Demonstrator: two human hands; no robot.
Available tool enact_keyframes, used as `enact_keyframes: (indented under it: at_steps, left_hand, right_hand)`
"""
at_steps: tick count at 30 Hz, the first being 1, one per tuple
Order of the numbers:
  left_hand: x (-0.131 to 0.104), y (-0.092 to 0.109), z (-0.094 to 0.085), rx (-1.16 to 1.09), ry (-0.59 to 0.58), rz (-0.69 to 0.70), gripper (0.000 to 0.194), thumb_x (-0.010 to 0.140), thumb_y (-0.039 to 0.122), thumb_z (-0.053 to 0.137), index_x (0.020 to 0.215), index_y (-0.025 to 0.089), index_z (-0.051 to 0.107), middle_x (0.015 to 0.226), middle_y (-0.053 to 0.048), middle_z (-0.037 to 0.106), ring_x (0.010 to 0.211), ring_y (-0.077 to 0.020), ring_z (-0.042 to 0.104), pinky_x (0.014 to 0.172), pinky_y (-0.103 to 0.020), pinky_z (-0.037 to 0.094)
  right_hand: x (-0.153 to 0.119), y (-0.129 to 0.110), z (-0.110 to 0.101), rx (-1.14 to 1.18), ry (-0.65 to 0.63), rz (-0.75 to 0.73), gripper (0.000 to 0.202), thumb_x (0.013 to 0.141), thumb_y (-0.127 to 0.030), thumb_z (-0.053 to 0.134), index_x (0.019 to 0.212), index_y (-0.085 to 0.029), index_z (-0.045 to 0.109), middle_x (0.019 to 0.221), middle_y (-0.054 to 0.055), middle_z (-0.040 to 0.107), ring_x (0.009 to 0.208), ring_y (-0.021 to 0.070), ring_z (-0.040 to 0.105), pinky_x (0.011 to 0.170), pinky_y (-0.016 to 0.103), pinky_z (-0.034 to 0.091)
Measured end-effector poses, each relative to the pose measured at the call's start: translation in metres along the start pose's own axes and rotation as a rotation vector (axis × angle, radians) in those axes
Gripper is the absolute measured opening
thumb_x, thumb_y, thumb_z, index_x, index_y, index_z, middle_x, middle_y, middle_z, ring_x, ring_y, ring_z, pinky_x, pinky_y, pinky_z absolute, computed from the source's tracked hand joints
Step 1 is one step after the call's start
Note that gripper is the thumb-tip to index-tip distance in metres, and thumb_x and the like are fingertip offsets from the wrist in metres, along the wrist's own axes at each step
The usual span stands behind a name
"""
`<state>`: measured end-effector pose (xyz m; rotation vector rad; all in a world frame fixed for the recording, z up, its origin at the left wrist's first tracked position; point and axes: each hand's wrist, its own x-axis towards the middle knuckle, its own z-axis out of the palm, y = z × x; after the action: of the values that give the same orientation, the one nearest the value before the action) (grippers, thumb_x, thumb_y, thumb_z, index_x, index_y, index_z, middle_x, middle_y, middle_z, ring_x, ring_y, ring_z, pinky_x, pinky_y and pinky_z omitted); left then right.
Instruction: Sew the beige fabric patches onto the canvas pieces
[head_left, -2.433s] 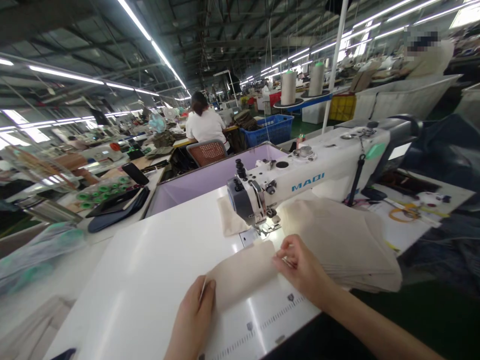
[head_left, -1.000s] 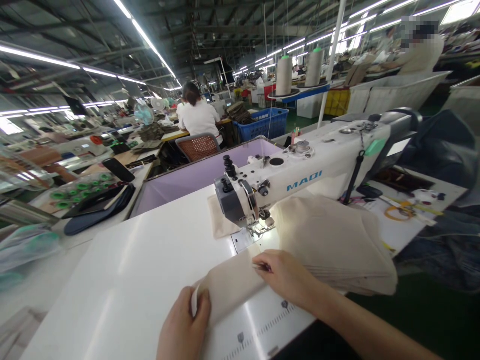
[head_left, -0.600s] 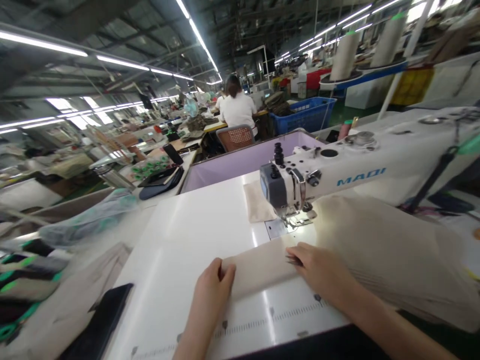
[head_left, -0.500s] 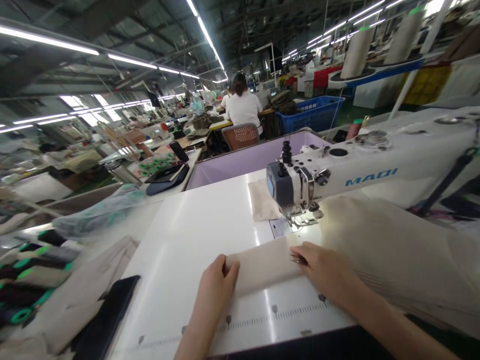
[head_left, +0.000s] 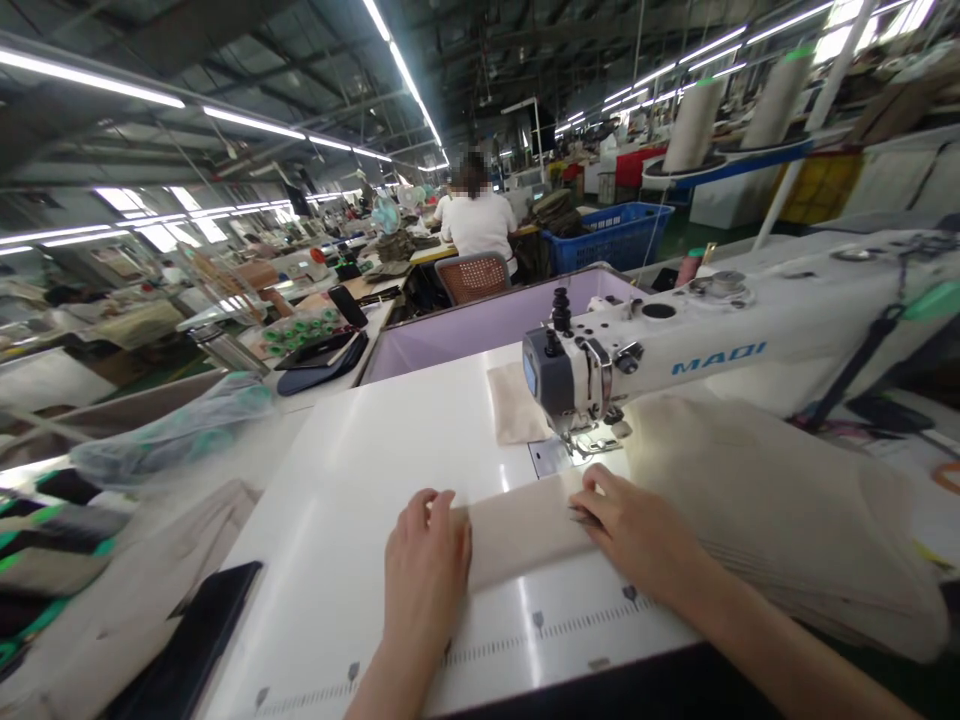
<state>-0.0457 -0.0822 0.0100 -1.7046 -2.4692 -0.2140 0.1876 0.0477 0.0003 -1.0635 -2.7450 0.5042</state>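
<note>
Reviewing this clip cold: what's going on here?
A person's left hand rests at one end of a flat beige fabric strip on a white tabletop. The right hand, seemingly holding a thin dark item, touches the other end, before a white MAQI sewing machine.

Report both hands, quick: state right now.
Left hand: fingers bent on the cloth's left end; grip cannot be told.
Right hand: closed on a small pointed tool, at the cloth's right end.
</note>
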Motion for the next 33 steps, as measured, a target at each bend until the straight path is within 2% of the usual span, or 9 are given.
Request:
enact_keyframes:
  at_steps: [2,4,7,11,15,17,20,24,33]
  left_hand:
    - [0.004,0.001,0.000,0.017,-0.044,0.265,0.033,0.092,0.010,0.049,0.117,0.023,0.065,0.119,-0.011,0.067,0.106,-0.0283,0.062,0.088,-0.041,0.050]
    - [0.013,0.004,0.000,-0.005,-0.189,0.433,0.035,0.092,0.007,0.048,0.114,0.024,0.068,0.114,-0.008,0.070,0.101,-0.0258,0.064,0.086,-0.037,0.053]
    - [0.035,0.019,-0.001,-0.029,-0.245,0.423,0.027,0.100,0.020,0.047,0.116,0.021,0.068,0.119,-0.010,0.070,0.107,-0.0280,0.063,0.088,-0.040,0.055]
    - [0.070,0.053,0.003,-0.097,-0.212,0.398,0.040,0.104,0.038,0.045,0.138,0.019,0.055,0.139,-0.014,0.062,0.126,-0.0322,0.057,0.103,-0.050,0.048]
    - [0.099,0.077,0.018,-0.102,-0.187,0.436,0.033,0.104,0.035,0.047,0.129,0.018,0.059,0.135,-0.015,0.062,0.127,-0.0358,0.054,0.108,-0.064,0.036]
    - [0.113,0.078,0.027,-0.136,-0.149,0.500,0.025,0.102,0.034,0.050,0.116,0.019,0.063,0.129,-0.014,0.064,0.126,-0.0348,0.054,0.110,-0.063,0.034]
    - [0.134,0.071,0.036,-0.202,-0.154,0.626,0.023,0.101,0.037,0.051,0.102,0.020,0.066,0.118,-0.011,0.068,0.121,-0.0303,0.056,0.109,-0.051,0.039]
    - [0.159,0.064,0.040,-0.259,-0.171,0.716,0.025,0.101,0.037,0.050,0.100,0.021,0.068,0.109,-0.009,0.070,0.115,-0.0284,0.060,0.105,-0.043,0.044]
    - [0.168,0.066,0.042,-0.328,-0.141,0.758,0.023,0.097,0.033,0.051,0.105,0.021,0.069,0.110,-0.009,0.071,0.114,-0.0296,0.061,0.101,-0.041,0.048]
  right_hand:
    - [0.002,0.003,-0.001,-0.033,0.053,-0.101,0.019,0.093,-0.008,0.056,0.101,-0.017,0.070,0.134,0.011,0.061,0.105,0.0238,0.063,0.078,0.031,0.052]
    - [0.003,0.007,-0.001,-0.055,0.055,-0.152,0.017,0.091,-0.007,0.058,0.101,-0.017,0.069,0.128,0.010,0.064,0.106,0.0243,0.062,0.080,0.033,0.052]
    - [-0.001,0.008,0.001,-0.076,0.053,-0.113,0.012,0.092,-0.012,0.061,0.101,-0.017,0.069,0.117,0.009,0.068,0.101,0.0252,0.062,0.078,0.034,0.053]
    - [-0.011,0.005,0.003,-0.085,0.128,-0.055,0.010,0.094,-0.018,0.063,0.101,-0.016,0.070,0.143,0.013,0.056,0.111,0.0274,0.060,0.078,0.034,0.054]
    - [-0.013,0.004,0.001,-0.077,0.077,-0.055,0.012,0.095,-0.018,0.062,0.105,-0.018,0.070,0.124,0.010,0.065,0.101,0.0259,0.063,0.074,0.034,0.053]
    - [-0.011,0.006,0.000,-0.061,0.066,-0.031,0.014,0.094,-0.019,0.064,0.107,-0.018,0.069,0.117,0.008,0.067,0.099,0.0251,0.063,0.075,0.034,0.052]
    - [-0.008,0.009,0.000,-0.057,0.082,0.019,0.013,0.093,-0.017,0.064,0.105,-0.017,0.068,0.116,0.008,0.067,0.099,0.0246,0.063,0.075,0.033,0.051]
    - [-0.007,0.009,-0.001,-0.080,0.080,0.003,0.013,0.092,-0.015,0.064,0.104,-0.017,0.068,0.113,0.007,0.067,0.096,0.0241,0.062,0.072,0.033,0.049]
    - [-0.004,0.007,-0.007,-0.100,0.031,-0.014,0.011,0.092,-0.014,0.065,0.101,-0.017,0.069,0.112,0.006,0.068,0.094,0.0239,0.061,0.063,0.035,0.044]
